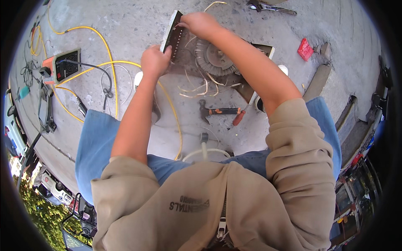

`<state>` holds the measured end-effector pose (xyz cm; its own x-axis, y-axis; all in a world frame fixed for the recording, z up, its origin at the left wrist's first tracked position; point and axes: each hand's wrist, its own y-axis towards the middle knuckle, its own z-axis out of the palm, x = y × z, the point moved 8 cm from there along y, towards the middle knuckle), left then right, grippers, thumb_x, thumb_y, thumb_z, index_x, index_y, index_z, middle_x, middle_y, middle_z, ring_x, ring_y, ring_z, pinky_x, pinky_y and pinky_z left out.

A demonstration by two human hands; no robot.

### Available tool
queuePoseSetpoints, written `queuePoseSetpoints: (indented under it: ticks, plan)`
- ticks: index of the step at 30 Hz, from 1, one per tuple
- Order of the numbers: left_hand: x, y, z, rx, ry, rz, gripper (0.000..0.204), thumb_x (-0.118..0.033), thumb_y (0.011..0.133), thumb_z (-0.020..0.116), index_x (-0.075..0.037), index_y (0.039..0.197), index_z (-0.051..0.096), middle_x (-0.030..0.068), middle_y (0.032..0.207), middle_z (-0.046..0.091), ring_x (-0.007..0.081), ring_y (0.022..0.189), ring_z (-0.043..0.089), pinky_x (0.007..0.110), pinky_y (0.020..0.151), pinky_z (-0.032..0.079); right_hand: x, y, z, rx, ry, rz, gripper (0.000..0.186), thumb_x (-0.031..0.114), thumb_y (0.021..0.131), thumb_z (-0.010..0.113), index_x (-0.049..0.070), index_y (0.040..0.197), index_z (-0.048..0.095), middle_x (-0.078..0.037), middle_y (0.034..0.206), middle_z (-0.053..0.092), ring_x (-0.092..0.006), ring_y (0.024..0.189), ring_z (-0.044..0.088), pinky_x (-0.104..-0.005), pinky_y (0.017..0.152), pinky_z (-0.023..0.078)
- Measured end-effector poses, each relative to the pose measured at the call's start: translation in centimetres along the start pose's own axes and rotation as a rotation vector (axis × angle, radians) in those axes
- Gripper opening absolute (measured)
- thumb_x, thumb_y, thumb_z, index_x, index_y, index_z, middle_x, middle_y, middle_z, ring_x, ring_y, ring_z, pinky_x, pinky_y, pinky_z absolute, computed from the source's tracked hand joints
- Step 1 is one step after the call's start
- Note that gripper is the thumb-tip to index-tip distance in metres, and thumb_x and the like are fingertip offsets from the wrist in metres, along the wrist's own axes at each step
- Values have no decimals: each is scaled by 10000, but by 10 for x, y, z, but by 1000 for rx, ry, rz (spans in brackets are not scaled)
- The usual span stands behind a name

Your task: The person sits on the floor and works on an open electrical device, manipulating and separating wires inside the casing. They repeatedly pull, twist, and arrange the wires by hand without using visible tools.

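Note:
A flat metal panel [171, 34], pale on its outer edge and dark on the inside with a row of small light dots, is held up and tilted in front of me. My left hand [153, 62] grips its near end, thumb over the inner side. At the far end, the fingers of my right hand [200, 25] are closed on the panel's right edge; a small piece under them is hard to make out. Just right of the panel lies a round finned motor part [216, 57] with a central hub. Loose pale wires [205, 85] spread below it.
A hammer [220, 111] and a red-handled screwdriver [239, 118] lie nearer my legs. An orange-and-black machine [63, 67] with yellow hose [104, 39] sits left. Far right are an adjustable wrench [272, 7], a red packet [305, 49] and a concrete block [318, 81].

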<state>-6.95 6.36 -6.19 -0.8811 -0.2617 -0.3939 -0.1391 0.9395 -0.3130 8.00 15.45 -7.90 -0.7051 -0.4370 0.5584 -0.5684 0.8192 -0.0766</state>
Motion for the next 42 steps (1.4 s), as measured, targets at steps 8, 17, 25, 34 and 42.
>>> queuePoseSetpoints:
  ticks: [8, 17, 25, 34, 42]
  plan:
    - [8, 1, 3, -34, -42, 31, 413, -422, 813, 659, -12, 791, 695, 205, 821, 655, 394, 794, 626, 447, 716, 497, 10, -1, -9, 11, -9, -45, 296, 352, 908, 561, 87, 871, 686, -148, 839, 683, -356, 831, 653, -475, 718, 511]
    - [2, -6, 1, 1, 21, 6, 379, -397, 824, 630, -27, 841, 708, 191, 882, 661, 375, 851, 631, 455, 755, 499, 17, 0, -18, 40, -15, -84, 285, 294, 899, 571, 32, 837, 665, -180, 805, 671, -361, 821, 656, -476, 708, 519]
    - [15, -11, -2, -6, 3, -1, 423, -430, 812, 652, -9, 810, 696, 211, 857, 658, 391, 807, 632, 459, 726, 501, 54, -54, 8, 304, -71, -276, 225, 265, 889, 579, 63, 841, 667, -159, 817, 677, -369, 783, 652, -470, 695, 519]
    - [3, -3, 1, 47, 8, 6, 380, -397, 825, 620, -33, 876, 715, 177, 910, 665, 363, 875, 631, 452, 757, 499, 4, -56, -27, 184, 622, 176, 197, 221, 871, 686, 40, 946, 681, -92, 748, 677, -184, 592, 643, -341, 575, 507]
    - [-1, -1, -1, 37, 22, 13, 368, -381, 829, 613, -32, 885, 714, 178, 932, 666, 363, 888, 629, 453, 766, 499, -8, -57, -45, 187, 1012, 228, 253, 84, 910, 642, -41, 1130, 624, -102, 964, 698, -140, 804, 672, -258, 760, 552]
